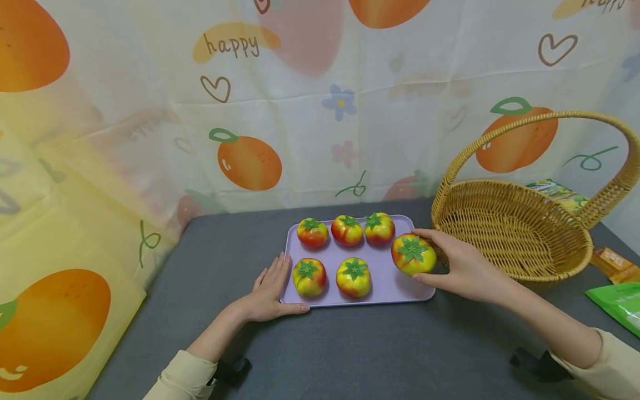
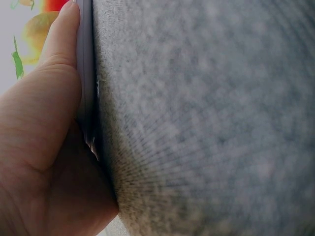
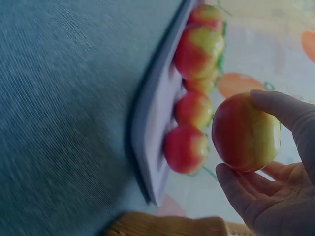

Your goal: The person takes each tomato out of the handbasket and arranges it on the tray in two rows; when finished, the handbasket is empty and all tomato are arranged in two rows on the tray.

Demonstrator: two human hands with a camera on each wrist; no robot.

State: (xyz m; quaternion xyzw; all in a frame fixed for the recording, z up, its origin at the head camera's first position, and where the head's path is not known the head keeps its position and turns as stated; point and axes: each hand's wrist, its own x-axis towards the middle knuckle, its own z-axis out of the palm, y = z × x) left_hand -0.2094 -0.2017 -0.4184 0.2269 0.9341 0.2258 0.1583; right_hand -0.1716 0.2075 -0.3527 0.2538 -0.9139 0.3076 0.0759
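Observation:
My right hand [image 1: 455,264] holds a red-and-yellow tomato [image 1: 413,254] with a green star-shaped top, thumb on one side and fingers on the other. In the right wrist view this tomato [image 3: 246,132] is raised off the lilac tray [image 1: 385,278], over its right end. My left hand [image 1: 269,291] rests along the tray's left edge, fingers straight and thumb stretched along the front rim. On the tray, three tomatoes stand in the back row, one of them a tomato [image 1: 313,233] at the left. Two more, a left tomato [image 1: 309,277] and a middle tomato [image 1: 353,277], stand in front.
A wicker basket [image 1: 510,233] with a tall arched handle stands right of the tray, close to my right hand. Beyond it lie a green package [image 1: 557,193], an orange packet [image 1: 616,265] and a green bag [image 1: 620,305]. A fruit-print cloth [image 1: 300,111] hangs behind the grey table [image 1: 350,350].

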